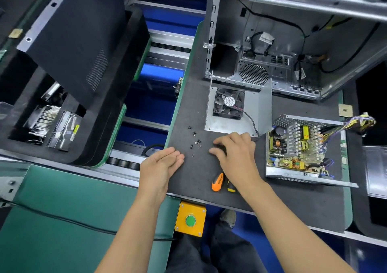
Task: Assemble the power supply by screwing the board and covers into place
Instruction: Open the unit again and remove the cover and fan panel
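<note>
A dark mat covers the table (293, 205). On it lie scattered black screws (195, 139), a metal cover with a fan (234, 110), the open power supply case with its board (303, 151), a computer chassis (293, 53), and what look like two screwdrivers (218, 181), partly hidden.

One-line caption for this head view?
Both hands hover by loose screws; open power supply and fan cover wait nearby.

Both bare forearms reach forward from the bottom edge. The left hand (160, 166) is turned palm up, with its fingers relaxed and slightly cupped. The right hand (234, 153) is palm down, with its fingers curled downward.
</note>
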Demonstrator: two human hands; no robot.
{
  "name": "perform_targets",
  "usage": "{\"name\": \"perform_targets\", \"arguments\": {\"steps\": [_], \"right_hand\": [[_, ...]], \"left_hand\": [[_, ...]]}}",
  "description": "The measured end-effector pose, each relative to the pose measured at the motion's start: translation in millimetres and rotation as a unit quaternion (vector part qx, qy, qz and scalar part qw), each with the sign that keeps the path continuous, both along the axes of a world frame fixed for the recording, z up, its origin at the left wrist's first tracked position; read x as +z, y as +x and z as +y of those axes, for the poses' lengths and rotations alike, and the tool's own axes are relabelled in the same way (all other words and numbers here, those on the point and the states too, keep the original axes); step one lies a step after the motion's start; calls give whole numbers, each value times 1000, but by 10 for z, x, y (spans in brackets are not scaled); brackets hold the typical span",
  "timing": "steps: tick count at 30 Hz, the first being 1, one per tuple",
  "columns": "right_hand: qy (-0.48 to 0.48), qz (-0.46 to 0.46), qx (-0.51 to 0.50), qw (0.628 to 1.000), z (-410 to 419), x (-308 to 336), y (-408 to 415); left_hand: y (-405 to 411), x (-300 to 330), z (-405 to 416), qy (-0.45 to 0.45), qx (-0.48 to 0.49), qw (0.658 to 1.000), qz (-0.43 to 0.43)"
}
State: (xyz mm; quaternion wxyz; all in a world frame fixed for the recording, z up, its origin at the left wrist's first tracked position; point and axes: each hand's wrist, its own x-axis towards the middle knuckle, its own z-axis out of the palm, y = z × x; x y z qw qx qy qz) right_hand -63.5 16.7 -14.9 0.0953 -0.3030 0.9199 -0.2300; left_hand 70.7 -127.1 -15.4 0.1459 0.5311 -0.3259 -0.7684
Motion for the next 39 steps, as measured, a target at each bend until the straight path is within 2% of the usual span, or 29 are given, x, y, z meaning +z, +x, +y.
{"name": "perform_targets", "arguments": {"steps": [8,15,19,24,27,29,32,37,39], "right_hand": [[68,-28,14,997,-56,-38,-69],[-5,5,35,999,-256,50,69],[7,-1,61,998,-323,8,121],[30,15,19,999,-285,-47,139],[-22,23,-3,999,-306,-24,152],[-42,24,17,999,-350,-18,161],[-30,28,54,998,-415,-63,146],[12,24,35,999,-452,-95,156],[-11,14,7,1000,-417,-61,166]], "left_hand": [[28,-67,-26,-4,14,1000,2],[20,-61,7,-23,6,1000,-14],[21,-57,15,-25,2,1000,-14],[24,-87,7,-17,6,1000,-8],[23,-93,12,-16,5,1000,-3],[21,-93,14,-16,7,1000,-2],[20,-82,18,-16,7,1000,-3],[24,-62,35,-17,10,1000,-2],[24,-64,37,-18,11,1000,-2]]}}
